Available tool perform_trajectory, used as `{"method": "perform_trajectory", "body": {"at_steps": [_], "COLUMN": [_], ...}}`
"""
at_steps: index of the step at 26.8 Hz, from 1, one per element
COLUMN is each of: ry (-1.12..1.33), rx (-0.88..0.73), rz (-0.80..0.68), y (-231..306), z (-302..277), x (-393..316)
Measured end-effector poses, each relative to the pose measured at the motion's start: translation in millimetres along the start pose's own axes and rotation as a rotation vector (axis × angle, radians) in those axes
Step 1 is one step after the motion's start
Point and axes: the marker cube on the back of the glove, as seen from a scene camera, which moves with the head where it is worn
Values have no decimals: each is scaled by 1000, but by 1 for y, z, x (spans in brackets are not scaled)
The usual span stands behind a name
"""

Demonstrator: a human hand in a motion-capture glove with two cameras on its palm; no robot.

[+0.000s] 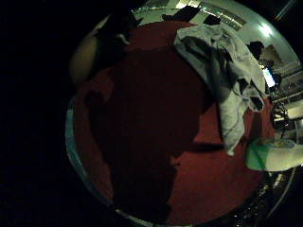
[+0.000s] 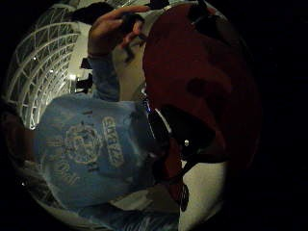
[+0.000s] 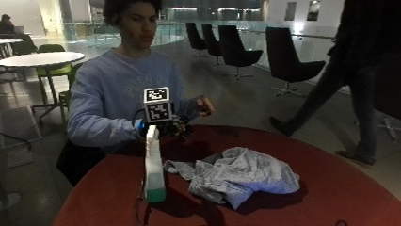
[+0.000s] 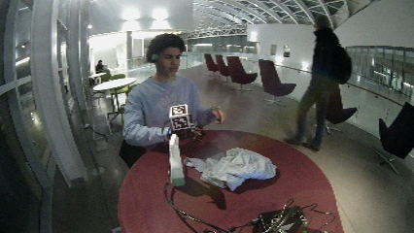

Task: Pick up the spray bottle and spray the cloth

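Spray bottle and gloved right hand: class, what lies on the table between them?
Nothing. In the outside view only bare red table shows between the upright spray bottle and the gloved right hand, behind the bottle; the cloth lies beside.

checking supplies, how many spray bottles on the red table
1. The spray bottle stands upright on the table, beside the crumpled cloth. None seem hidden, though the cloth could cover something.
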Motion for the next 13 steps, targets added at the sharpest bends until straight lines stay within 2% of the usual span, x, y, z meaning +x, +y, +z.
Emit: {"method": "perform_trajectory", "body": {"at_steps": [13], "ry": [-19], "rx": [21], "rz": [51], "y": [12], "z": [-5], "x": [7]}}
